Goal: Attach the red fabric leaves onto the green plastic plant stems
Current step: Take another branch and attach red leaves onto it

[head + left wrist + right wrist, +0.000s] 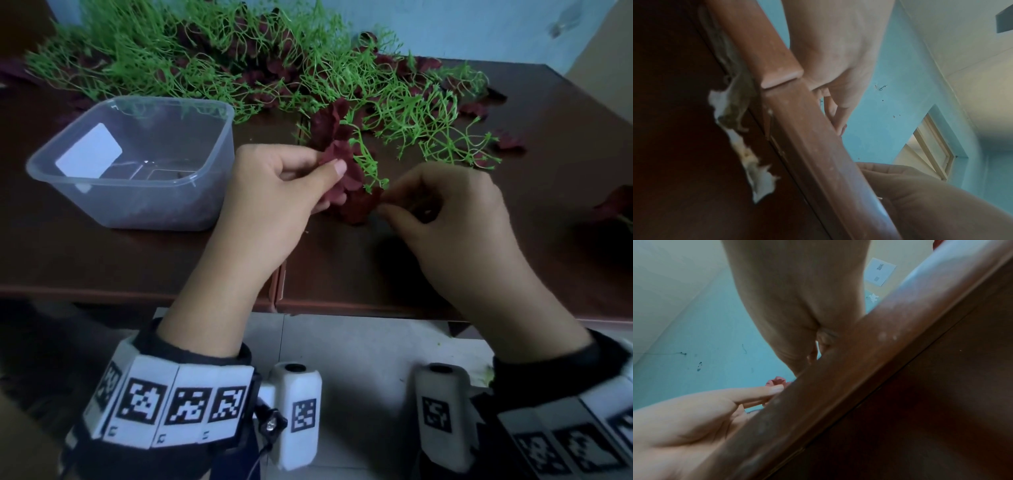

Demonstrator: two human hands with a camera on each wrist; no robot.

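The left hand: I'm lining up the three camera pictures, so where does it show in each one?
Head: left hand at centre, pinching red fabric leaves on a green stem.
Left wrist: fills the top centre, fingers behind the table edge.
Right wrist: enters from the lower left, a fingertip touching red fabric.
Shared landmark: the brown table edge.

Both forearms reach up from the bottom of the frame; left hand and right hand meet mid-frame, fingertips pinched.
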